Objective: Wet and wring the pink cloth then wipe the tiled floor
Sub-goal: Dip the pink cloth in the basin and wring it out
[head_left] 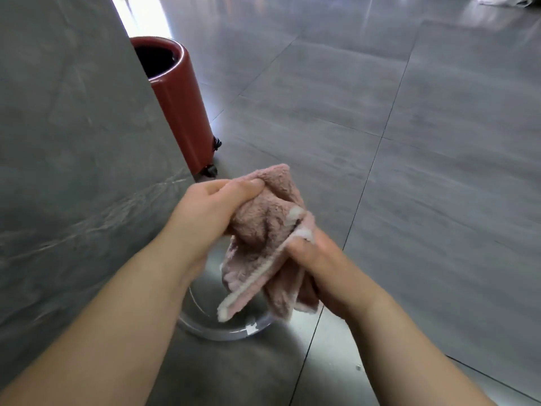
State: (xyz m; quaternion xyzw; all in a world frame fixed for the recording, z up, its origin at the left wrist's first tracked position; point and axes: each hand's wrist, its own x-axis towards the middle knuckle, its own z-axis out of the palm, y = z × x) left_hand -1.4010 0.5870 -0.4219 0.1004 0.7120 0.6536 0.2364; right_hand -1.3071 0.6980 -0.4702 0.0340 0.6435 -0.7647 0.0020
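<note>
Hands are both on the pink cloth (263,230), so we start there. Our left hand (210,206) is clamped on the upper part, thumb pressed over the top fold and fingers wrapped under the bunched fabric. Our right hand (319,259) is curled around the lower right part, right by the white-trimmed edge, with a bit of that trim poking out above the knuckles. Between the two hands the cloth is scrunched up, and a loose corner with the white hem dangles down to the lower left.

We're holding the cloth up in the air, not touching the tiled floor (409,142). Directly below it sits a clear round basin (222,332) on the floor. We honestly can't tell if there's water in it, it's too see-through and partly hidden by the cloth.

Further out on the left there's a big grey slab surface (73,142), and just behind its edge stands a red cylindrical bin (178,98) on little black casters. Way off in the top right corner we can see something white (503,0), too cut off to identify.
</note>
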